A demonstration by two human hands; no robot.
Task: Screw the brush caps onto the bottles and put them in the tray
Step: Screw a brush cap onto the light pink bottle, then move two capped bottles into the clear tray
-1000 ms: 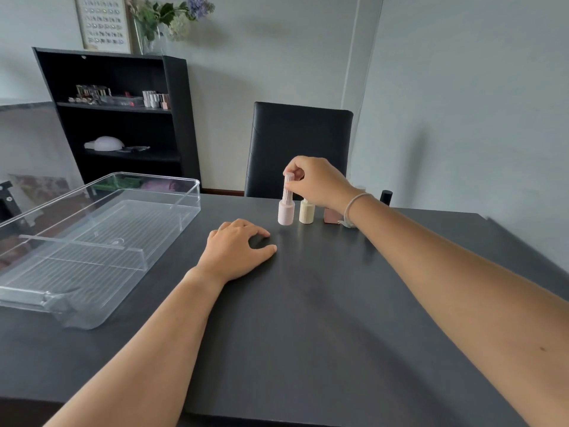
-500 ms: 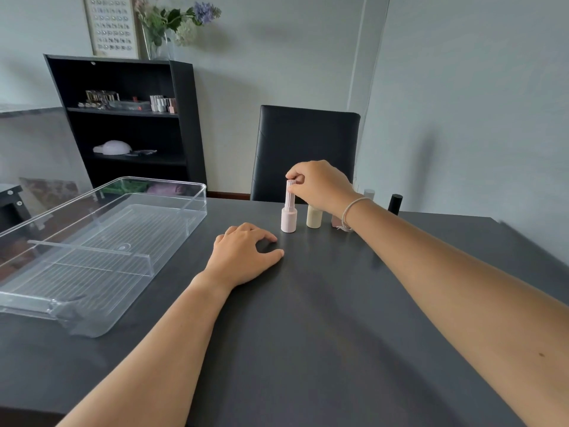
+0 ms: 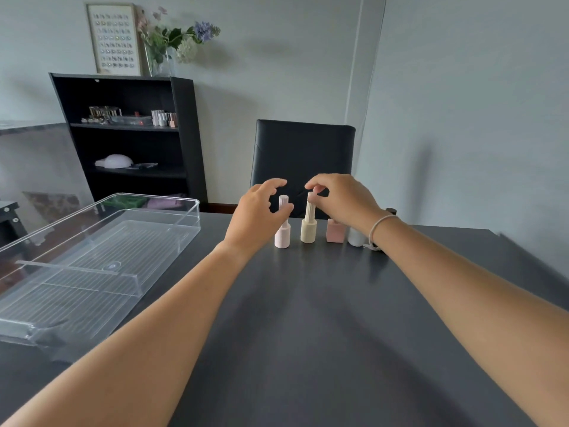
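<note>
left hand (image 3: 257,212) lifted off table to pink bottle (image 3: 282,229), right hand (image 3: 341,200) shifted to cream bottle's cap (image 3: 310,206)

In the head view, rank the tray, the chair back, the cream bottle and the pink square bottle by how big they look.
1. tray, though it lies nearest the camera
2. chair back
3. cream bottle
4. pink square bottle

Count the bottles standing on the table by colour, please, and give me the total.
Light pink bottle: 1
Cream bottle: 1
Dusty pink bottle: 1
White bottle: 1
Total: 4
A dark cap shows behind the right wrist; what it sits on is hidden, so it is not counted.
</note>
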